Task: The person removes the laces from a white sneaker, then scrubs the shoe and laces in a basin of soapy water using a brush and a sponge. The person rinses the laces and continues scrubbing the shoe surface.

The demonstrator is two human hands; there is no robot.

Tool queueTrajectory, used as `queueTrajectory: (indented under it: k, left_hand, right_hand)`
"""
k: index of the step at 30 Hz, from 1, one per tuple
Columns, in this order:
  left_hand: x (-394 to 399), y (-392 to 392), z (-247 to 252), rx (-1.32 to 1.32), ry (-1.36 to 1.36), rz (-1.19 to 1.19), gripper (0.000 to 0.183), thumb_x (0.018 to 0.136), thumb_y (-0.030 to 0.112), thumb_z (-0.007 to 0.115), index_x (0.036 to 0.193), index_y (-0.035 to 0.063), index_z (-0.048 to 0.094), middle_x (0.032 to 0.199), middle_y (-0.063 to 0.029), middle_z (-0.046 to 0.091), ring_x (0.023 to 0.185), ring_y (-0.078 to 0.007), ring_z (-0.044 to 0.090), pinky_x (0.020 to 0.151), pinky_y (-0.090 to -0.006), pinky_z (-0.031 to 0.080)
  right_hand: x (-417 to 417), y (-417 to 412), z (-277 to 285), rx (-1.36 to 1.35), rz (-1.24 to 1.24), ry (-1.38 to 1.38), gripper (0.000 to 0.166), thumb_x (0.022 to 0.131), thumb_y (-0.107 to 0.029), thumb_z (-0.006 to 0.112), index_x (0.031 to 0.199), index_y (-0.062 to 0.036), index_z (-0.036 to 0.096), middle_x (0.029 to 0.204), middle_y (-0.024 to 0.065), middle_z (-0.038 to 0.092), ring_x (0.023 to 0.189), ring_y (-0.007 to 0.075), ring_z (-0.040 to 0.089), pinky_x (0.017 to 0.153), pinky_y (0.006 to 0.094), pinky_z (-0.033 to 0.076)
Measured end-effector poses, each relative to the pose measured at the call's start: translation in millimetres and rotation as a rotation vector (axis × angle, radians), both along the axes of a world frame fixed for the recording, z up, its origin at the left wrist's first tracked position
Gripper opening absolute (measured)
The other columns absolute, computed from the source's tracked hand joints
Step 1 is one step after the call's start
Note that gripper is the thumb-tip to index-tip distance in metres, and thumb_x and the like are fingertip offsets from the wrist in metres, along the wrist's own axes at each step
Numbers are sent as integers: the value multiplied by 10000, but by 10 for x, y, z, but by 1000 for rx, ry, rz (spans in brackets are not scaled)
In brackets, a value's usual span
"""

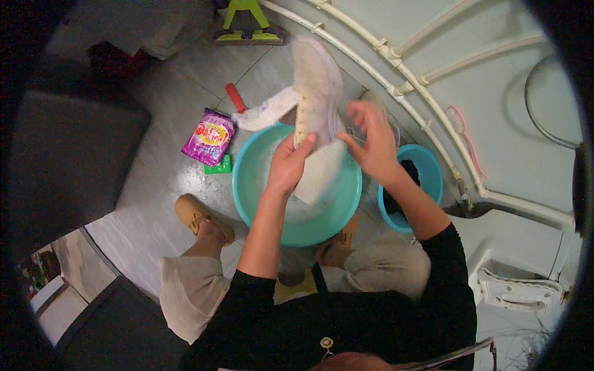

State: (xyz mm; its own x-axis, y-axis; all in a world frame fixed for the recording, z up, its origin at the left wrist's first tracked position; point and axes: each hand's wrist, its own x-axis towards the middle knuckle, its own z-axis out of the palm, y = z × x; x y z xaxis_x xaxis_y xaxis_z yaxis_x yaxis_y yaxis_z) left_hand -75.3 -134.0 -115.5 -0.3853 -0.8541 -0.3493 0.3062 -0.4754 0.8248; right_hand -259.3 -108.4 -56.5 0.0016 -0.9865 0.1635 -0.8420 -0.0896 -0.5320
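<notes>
A pale high-top shoe (318, 88) with an eyelet row along one edge is held over a round turquoise basin (239, 204). My left hand (288, 162) grips it at the lower part, thumb on the eyelet side. My right hand (372, 139) is beside the shoe, blurred, its fingers apart; its thumb is close to the shoe, and I cannot tell if it touches. A white flap (269, 110), apparently the shoe's tongue, sticks out to the left. A blurred white part (320, 174) hangs below, above cloudy, sudsy water in the basin.
A purple printed packet (211, 137) lies on a green item (219, 165) near a red-handled tool (235, 98) on the wet tiled floor. A small blue bucket (434, 174) holds dark cloth. White pipes (366, 72) run along the wall, with a pink brush (468, 141) by them. A green-and-black floor squeegee (250, 36) stands ahead.
</notes>
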Motion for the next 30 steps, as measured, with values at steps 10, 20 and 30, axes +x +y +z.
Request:
queueTrajectory:
  k: [10, 20, 30]
  left_hand:
    - [-22, 195, -237, 38, -63, -230, 440, 967, 356, 459, 1221, 5, 537, 1043, -77, 610, 944, -141, 561, 816, -273, 456]
    - [-85, 334, -435, -170, -84, -136, 574, 866, 108, 554, 1391, 0, 350, 1344, -138, 469, 1202, -242, 474, 1017, -334, 363]
    - [-102, 412, -526, -161, -116, -83, 555, 792, 56, 613, 1316, -16, 443, 1286, -164, 517, 1200, -259, 487, 1012, -337, 364]
  right_hand:
    - [-126, -26, -654, 592, -362, -1269, 692, 912, -472, 539, 1335, 50, 375, 1248, 168, 513, 1096, 227, 533, 939, 325, 419]
    - [222, -4, -406, 317, -32, -811, 607, 937, -356, 520, 1339, 62, 343, 1258, 193, 514, 1153, 253, 501, 989, 343, 382]
    - [206, 17, -410, 368, -100, -852, 655, 929, -407, 513, 1337, 75, 339, 1229, 214, 536, 1122, 280, 535, 976, 352, 402]
